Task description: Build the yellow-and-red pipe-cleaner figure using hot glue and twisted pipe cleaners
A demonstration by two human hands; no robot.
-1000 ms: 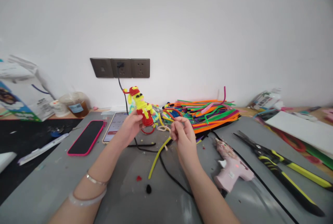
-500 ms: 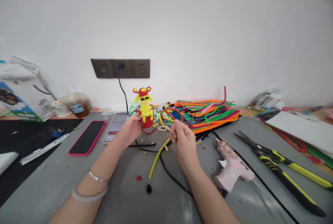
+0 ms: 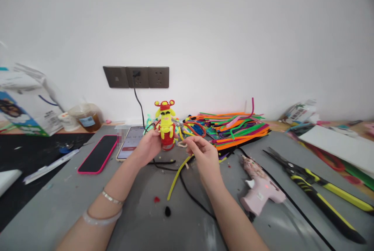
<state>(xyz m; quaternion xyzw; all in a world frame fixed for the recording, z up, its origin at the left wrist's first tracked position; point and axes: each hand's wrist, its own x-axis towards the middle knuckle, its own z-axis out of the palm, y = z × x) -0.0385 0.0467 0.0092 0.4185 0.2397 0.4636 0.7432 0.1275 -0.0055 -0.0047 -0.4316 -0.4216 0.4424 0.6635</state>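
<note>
My left hand is closed around the side of a small pipe-cleaner figure, yellow and red with a red hat, held upright above the grey mat. Just right of the figure, my right hand has its thumb and forefinger pinched together; whatever they hold, if anything, is too small to make out. A pale loop shows just left of those fingertips, and I cannot tell whether they touch it. Beneath, a yellow pipe cleaner lies on the mat, with a black teardrop-shaped piece and a red scrap nearer me.
A pile of coloured pipe cleaners lies behind my right hand. To the right are a pink glue gun with its cord and large yellow-black shears. Left are a pink-edged phone and a second phone.
The figure has moved slightly right and down with my left hand. My right hand's fingers have shifted left, closer to the figure, and extended a little.
</note>
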